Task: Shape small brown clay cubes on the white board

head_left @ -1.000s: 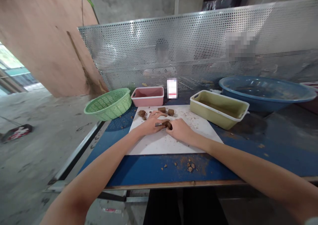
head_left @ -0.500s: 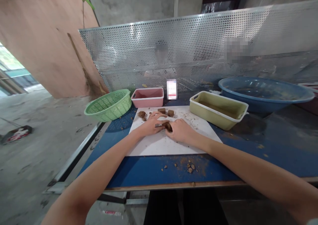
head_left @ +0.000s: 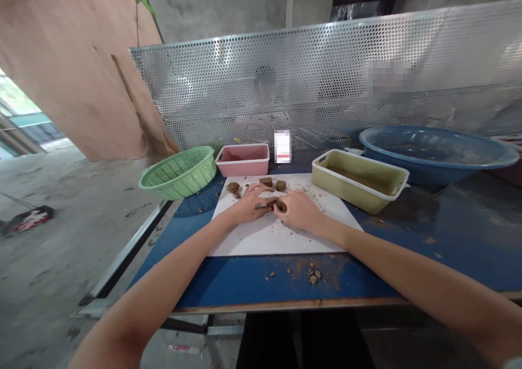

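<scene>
Over a white board (head_left: 244,241), my two hands meet around a brown lump of clay (head_left: 281,206). My right hand (head_left: 302,210) is closed on the lump, fingers curled round its right side. My left hand (head_left: 249,203) is closed on a small, thin, greyish tool (head_left: 261,206), which sticks out to the left under the fingers; its exact kind is hard to make out. The tool's other end, by the clay, is hidden by fingers. Just beyond the hands lie a brown clay block (head_left: 266,182), a shorter clay piece (head_left: 280,185) and a rough clump (head_left: 233,187).
A green basket (head_left: 179,176), a pink bin (head_left: 244,168) and a yellow-green bin (head_left: 354,187) stand around the board. A large blue basin (head_left: 440,165) is at right. Crumbs (head_left: 313,275) lie on the blue table (head_left: 228,282). A perforated metal panel (head_left: 228,86) rises behind.
My right hand has shifted slightly up and its fingers have moved on the clay lump. My left hand stays nearly in place with the tool.
</scene>
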`<state>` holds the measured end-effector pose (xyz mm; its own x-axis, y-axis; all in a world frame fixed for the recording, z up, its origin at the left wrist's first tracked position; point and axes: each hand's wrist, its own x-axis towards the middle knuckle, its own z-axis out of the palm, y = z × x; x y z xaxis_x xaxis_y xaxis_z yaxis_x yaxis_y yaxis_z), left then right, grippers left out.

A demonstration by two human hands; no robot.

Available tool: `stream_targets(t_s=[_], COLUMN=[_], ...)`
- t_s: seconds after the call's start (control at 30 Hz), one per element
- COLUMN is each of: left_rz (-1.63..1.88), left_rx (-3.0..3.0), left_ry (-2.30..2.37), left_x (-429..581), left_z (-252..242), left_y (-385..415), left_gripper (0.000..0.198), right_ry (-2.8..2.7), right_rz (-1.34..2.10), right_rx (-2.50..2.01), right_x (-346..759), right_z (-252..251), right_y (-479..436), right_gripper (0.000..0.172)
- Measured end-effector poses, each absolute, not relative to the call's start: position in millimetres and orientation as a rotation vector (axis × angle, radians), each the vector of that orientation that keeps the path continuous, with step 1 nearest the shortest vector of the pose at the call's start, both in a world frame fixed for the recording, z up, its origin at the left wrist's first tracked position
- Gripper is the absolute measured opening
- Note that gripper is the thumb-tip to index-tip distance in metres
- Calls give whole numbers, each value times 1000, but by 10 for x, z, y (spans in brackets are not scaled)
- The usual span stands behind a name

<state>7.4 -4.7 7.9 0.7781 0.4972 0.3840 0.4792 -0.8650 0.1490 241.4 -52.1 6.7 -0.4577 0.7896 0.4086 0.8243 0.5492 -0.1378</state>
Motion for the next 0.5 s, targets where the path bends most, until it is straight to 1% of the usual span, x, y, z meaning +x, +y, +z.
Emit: stream_targets(t_s=[0.2,0.33,0.43,0.5], left_rz=[656,681,704,714], left_rx=[2923,2916,2916,2897], left_ry=[799,795,747,731], left_x=[84,83,75,71], left_z=[55,57,87,114], left_y=[-20,-19,-45,-70], left_gripper=[33,32,31,29], right_ry=[-2323,-2383,-2399,-2451], right_rz=[-61,-80,-123,-103], right_rx=[-1339,-1331,-1250,-1082], right_x=[2350,2383,2472,2554], right_z=[-13,53,165,228], right_y=[-511,-550,-582,-575], right_gripper=[29,29,28,26])
